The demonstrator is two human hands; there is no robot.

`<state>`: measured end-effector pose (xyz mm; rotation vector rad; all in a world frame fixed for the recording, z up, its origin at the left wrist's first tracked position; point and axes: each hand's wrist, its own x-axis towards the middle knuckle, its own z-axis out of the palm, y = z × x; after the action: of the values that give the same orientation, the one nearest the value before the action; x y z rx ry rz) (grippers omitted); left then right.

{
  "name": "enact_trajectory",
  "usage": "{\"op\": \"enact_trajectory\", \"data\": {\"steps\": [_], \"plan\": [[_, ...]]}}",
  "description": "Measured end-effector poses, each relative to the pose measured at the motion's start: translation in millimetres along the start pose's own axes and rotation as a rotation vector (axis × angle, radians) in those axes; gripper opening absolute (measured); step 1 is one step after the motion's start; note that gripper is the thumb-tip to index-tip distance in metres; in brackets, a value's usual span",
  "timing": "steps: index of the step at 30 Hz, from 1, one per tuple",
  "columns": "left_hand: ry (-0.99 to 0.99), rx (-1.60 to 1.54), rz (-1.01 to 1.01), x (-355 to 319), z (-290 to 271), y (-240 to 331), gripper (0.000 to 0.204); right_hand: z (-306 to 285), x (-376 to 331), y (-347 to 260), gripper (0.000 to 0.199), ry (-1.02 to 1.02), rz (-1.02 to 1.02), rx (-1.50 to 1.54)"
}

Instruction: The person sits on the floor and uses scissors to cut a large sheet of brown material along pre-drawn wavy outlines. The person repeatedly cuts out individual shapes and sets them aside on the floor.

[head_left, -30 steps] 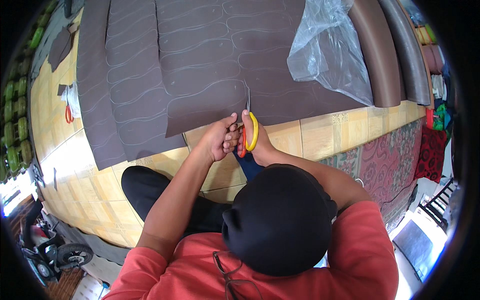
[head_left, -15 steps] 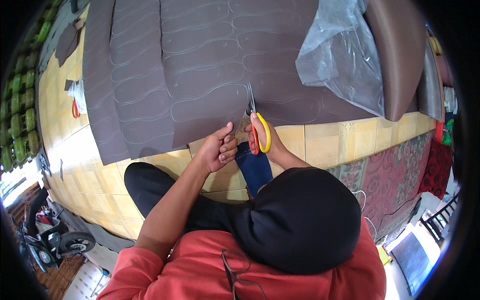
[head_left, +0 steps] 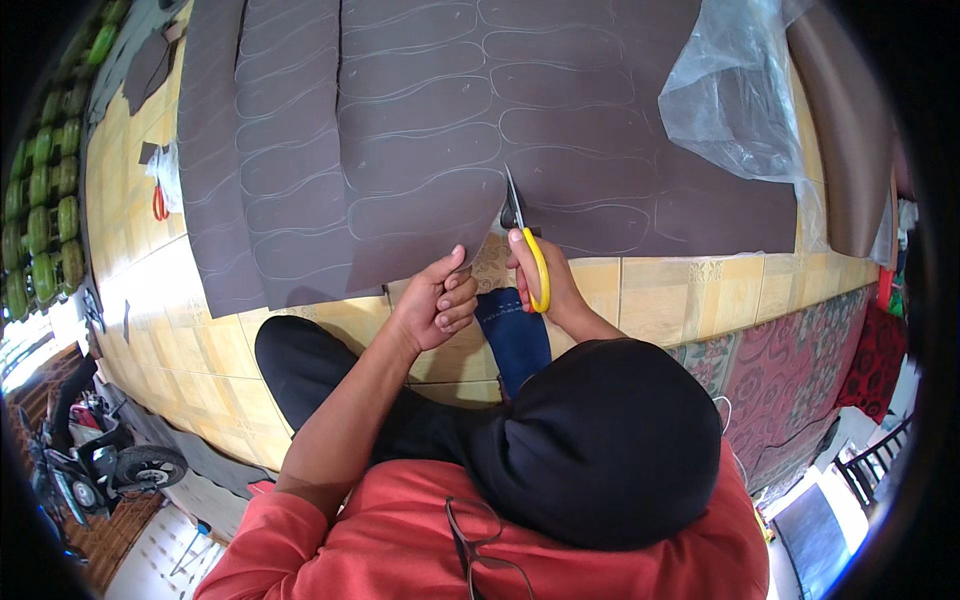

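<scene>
Scissors have advanced up the brown sheet, blades pointing away

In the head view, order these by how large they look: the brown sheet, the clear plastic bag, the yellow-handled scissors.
1. brown sheet, the largest by far
2. clear plastic bag
3. yellow-handled scissors, in the right hand, the smallest

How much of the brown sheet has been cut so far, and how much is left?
Done: a short slit runs in from the near edge of the brown sheet. In hand: the right hand works yellow-handled scissors along a chalk line while the left hand holds the cut edge. Left: nearly everything, since the many outlined shapes are all uncut.
</scene>
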<state>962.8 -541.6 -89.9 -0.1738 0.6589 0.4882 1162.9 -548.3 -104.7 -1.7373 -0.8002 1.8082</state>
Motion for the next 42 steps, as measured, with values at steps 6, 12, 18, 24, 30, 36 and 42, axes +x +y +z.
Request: {"op": "enact_trajectory", "data": {"steps": [6,12,18,24,30,36,42], "plan": [[0.013,0.027,-0.011,-6.8,1.6,2.0,0.050,10.8,20.7,-11.9,0.066,-0.008,-0.009,0.122],[0.032,0.034,-0.014,-11.4,-2.9,1.8,0.051,25.2,16.7,-14.3,0.064,0.049,0.033,0.121],[0.019,0.040,-0.007,-9.9,-1.3,3.9,0.051,29.7,40.2,-18.1,0.067,0.073,-0.023,0.223],[-0.001,-0.022,-0.006,-16.2,-0.9,7.3,0.051,18.9,40.5,-25.8,0.068,0.016,0.023,0.206],[-0.046,-0.055,-0.001,-20.2,-4.3,11.0,0.051,12.7,53.8,-27.3,0.070,0.018,-0.014,0.153],[-0.053,-0.065,0.000,-23.8,-1.2,14.0,0.052,-4.0,69.9,-33.2,0.069,-0.065,-0.028,0.120],[-0.067,-0.076,0.018,-28.5,-4.1,17.0,0.052,-8.0,65.1,-44.3,0.067,-0.042,-0.021,0.025]]}}
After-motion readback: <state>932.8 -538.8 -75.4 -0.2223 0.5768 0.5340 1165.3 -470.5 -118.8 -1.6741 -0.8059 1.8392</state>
